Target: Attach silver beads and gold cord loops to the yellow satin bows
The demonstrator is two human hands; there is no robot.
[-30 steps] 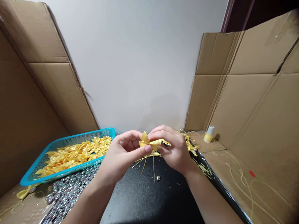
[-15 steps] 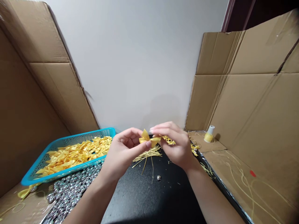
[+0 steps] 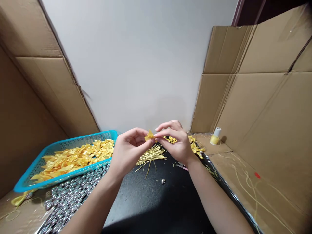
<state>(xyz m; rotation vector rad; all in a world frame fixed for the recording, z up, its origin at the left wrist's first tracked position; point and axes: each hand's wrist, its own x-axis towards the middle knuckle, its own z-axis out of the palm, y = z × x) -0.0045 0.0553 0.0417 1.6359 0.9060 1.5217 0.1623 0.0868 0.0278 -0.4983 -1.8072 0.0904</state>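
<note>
The left hand (image 3: pixel 128 149) is pinching the bow (image 3: pixel 149 135) above the desk (image 3: pixel 136 201), near the cords (image 3: pixel 152 155), while the right hand (image 3: pixel 177 143) is gripping its right side by the fingertips — a light, firm left pinch is probably serving best, steadying without crushing

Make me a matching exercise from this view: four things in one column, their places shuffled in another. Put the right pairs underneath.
1. yellow ribbon piece
2. blue basket
3. thread cone
4. loose cut cords

A. on the cardboard surface at the right
B. on the black surface, mid-picture
C. at the fingertips of the left hand and right hand
D. at the left, beside the silver beads

Pairs: 1-C, 2-D, 3-A, 4-B
</note>
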